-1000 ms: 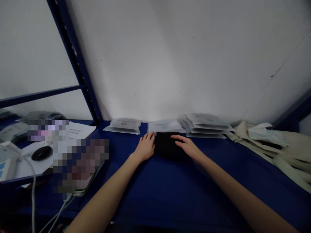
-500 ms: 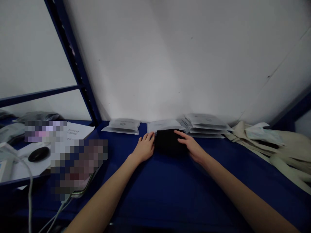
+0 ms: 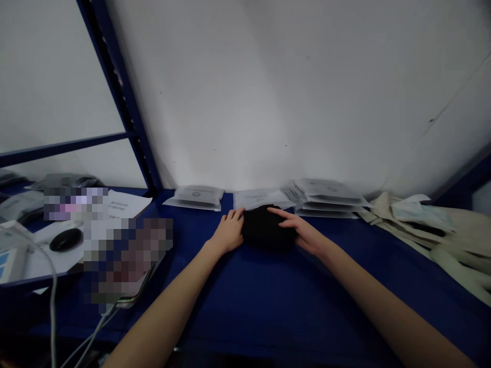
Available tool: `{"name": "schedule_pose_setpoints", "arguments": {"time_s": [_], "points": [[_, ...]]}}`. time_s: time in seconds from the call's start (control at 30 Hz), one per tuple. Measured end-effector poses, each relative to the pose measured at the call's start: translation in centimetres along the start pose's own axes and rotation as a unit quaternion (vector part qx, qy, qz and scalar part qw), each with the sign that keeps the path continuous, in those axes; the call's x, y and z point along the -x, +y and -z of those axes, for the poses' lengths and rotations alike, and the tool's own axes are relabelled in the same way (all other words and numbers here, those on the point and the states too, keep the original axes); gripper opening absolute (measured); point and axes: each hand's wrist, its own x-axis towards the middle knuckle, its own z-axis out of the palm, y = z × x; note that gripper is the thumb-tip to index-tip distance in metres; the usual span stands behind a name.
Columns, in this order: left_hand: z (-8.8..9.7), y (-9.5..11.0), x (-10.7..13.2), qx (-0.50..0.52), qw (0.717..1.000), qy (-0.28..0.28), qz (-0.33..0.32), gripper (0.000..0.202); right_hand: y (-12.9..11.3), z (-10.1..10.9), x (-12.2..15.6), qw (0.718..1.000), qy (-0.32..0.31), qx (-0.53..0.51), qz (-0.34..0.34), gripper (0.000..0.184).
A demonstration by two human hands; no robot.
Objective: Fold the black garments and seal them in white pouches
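Observation:
A folded black cloth item (image 3: 267, 229) lies on the blue tabletop between my hands; its exact kind is hard to make out. My left hand (image 3: 230, 231) grips its left side, thumb hidden and fingers bent at the edge. On the right side, my right hand (image 3: 299, 230) holds it, with the index finger laid along the top and the other fingers at the side. Just behind the cloth lies a flat frosted plastic bag (image 3: 261, 197).
Frosted bags stand in a pile (image 3: 326, 194) at back right and a smaller one (image 3: 195, 196) at back left. Beige fabric (image 3: 468, 230) lies right. At left are a black mouse (image 3: 66, 239), papers (image 3: 126, 202), a blurred-out phone-like device (image 3: 134, 260) and white cables (image 3: 53, 306). A wall rises behind.
The black cloth has shifted slightly and its top looks more rounded and uneven. My right index finger has moved a little left across it. The whole view has shifted slightly.

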Motion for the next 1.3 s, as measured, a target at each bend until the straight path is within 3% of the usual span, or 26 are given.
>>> {"name": "schedule_pose_setpoints", "arguments": {"time_s": [0.2, 0.4, 0.57, 0.77, 1.03, 1.17, 1.3], "points": [[-0.2, 0.3, -0.1, 0.027, 0.999, 0.020, -0.017, 0.049, 0.1, 1.0, -0.6, 0.999, -0.027, 0.031, -0.012, 0.057], [-0.6, 0.3, -0.2, 0.028, 0.999, 0.033, -0.007, 0.057, 0.5, 1.3, -1.1, 0.998, 0.047, 0.025, -0.021, 0.068], [-0.5, 0.3, -0.2, 0.028, 0.999, 0.039, -0.001, 0.054, 0.6, 1.4, -1.0, 0.998, 0.063, -0.005, -0.006, 0.071], [-0.2, 0.1, -0.2, 0.030, 0.999, 0.016, 0.005, 0.054, 0.6, 1.9, -0.9, 1.000, -0.026, 0.006, -0.012, 0.060], [-0.1, -0.9, -0.6, 0.062, 0.997, 0.012, -0.042, 0.054, 0.5, 2.1, -0.8, 0.993, -0.110, 0.037, -0.024, 0.052], [0.0, -1.2, -0.6, 0.059, 0.998, 0.023, -0.015, 0.045, 0.1, 2.0, -0.2, 0.984, -0.163, 0.038, -0.064, 0.053], [-0.3, -0.9, -0.3, 0.054, 0.998, -0.011, 0.019, 0.045, -0.1, 2.0, 0.0, 0.980, -0.181, 0.048, -0.071, 0.053]]}}
